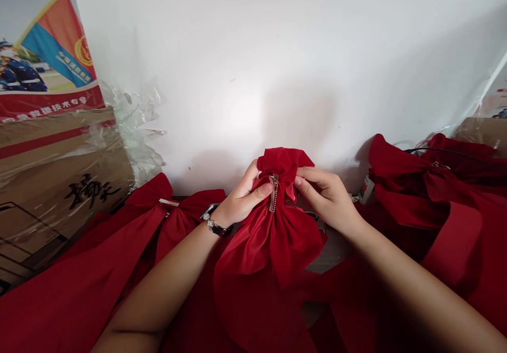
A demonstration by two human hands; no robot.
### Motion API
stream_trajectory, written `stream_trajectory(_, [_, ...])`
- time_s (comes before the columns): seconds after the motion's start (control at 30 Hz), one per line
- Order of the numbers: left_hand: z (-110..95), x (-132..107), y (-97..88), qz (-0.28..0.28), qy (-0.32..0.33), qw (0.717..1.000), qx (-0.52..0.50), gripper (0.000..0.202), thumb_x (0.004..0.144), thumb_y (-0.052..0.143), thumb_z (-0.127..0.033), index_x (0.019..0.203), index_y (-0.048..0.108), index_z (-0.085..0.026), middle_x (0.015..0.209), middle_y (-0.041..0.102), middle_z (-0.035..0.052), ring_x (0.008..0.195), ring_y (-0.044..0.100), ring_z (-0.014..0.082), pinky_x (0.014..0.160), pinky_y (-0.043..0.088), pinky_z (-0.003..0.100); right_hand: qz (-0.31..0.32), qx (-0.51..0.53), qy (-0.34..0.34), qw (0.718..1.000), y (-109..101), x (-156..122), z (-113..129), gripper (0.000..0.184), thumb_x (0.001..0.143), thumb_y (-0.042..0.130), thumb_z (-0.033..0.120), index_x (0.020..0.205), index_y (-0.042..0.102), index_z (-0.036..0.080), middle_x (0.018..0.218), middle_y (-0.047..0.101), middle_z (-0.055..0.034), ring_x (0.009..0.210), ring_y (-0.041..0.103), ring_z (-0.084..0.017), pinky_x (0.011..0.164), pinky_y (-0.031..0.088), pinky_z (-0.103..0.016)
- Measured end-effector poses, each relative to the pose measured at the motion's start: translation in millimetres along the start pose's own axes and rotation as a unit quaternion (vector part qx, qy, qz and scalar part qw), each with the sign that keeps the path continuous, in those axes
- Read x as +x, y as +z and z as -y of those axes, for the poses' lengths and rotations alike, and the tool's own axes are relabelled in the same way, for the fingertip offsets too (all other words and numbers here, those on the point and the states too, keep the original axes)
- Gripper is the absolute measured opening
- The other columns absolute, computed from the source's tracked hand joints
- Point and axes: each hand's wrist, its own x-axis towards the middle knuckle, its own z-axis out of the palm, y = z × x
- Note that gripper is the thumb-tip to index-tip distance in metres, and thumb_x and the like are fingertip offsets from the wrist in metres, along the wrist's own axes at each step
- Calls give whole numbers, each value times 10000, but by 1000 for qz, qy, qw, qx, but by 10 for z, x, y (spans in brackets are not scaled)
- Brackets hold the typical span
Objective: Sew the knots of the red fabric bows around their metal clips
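A gathered piece of red fabric (273, 237) stands bunched at the centre, pinched at its waist by a metal alligator clip (273, 192). My left hand (241, 197) grips the left side of the gathered neck, thumb against the clip; a bracelet is on that wrist. My right hand (328, 197) pinches the fabric's right side at the same height. Both hands are closed on the cloth, just in front of the white wall.
More red fabric bows lie at left (150, 210) and at right (428, 184), with red cloth spread below. A cardboard box (55, 184) wrapped in clear plastic stands at left, a poster (43, 52) on top. The white wall (277, 52) is close behind.
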Motion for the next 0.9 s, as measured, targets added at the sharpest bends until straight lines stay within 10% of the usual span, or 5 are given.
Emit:
stream_trajectory(0.2, [-34, 0, 35, 45, 16, 999, -1, 460, 935, 502, -399, 1379, 447, -297, 1323, 562, 55, 1218, 529, 237, 1070, 407, 371, 45, 283, 161, 945, 58, -4, -36, 286, 833, 657, 462, 915, 696, 190, 583, 549, 33, 457, 413, -63, 422, 308, -189])
stream_trajectory(0.6, [-69, -12, 64, 96, 24, 995, 16, 450, 937, 512, -352, 1368, 425, -257, 1375, 524, 74, 1269, 491, 244, 1095, 376, 369, 23, 394, 252, 884, 88, -9, -37, 331, 653, 815, 400, 751, 584, 184, 521, 408, 82, 422, 235, -29, 410, 221, -177])
stream_trajectory(0.9, [-81, -3, 17, 65, 48, 995, 53, 476, 950, 495, -299, 1409, 380, -246, 1384, 524, 74, 1238, 526, 214, 1080, 396, 322, -184, 305, 144, 923, -425, 174, -165, 172, 821, 669, 302, 767, 552, 188, 769, 636, 13, 666, 630, -108, 547, 444, -234])
